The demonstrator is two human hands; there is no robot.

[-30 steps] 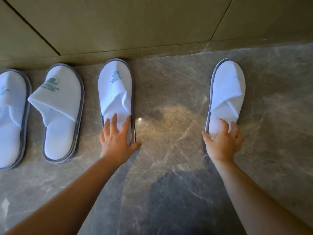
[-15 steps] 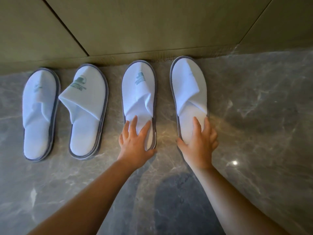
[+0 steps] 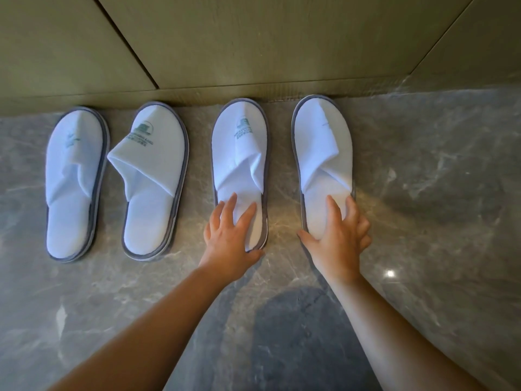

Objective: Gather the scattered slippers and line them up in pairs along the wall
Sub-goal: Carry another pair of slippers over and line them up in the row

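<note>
Where the marble floor point(image 3: 423, 193) meets the olive wall point(image 3: 253, 38), four white slippers with grey edging lie in a row, toes toward the wall. From the left: the first slipper point(image 3: 74, 187) and the second slipper point(image 3: 153, 193) lie just beside each other, the second's folded upper flaring out toward the first. A wider strip of floor separates them from the third slipper point(image 3: 239, 165), and a narrower gap separates that one from the fourth slipper point(image 3: 324, 165). Green print shows on the uppers of the first three; on the fourth I can make out only a faint mark.

Two hands are in view. The left hand point(image 3: 229, 238) lies flat and spread on the heel end of the third slipper, fingers point(image 3: 228, 210) on the insole and thumb at its right rim. The right hand point(image 3: 338, 241) cups the heel end of the fourth slipper, thumb along its left edge, fingers curled over the right edge.

All four toes sit at or very near the wall's base, so no room remains that way. To the right of the fourth slipper the floor runs open to the frame's edge, and open floor lies below the heels, crossed only by the two bare forearms and a dark shadow point(image 3: 296, 334).
</note>
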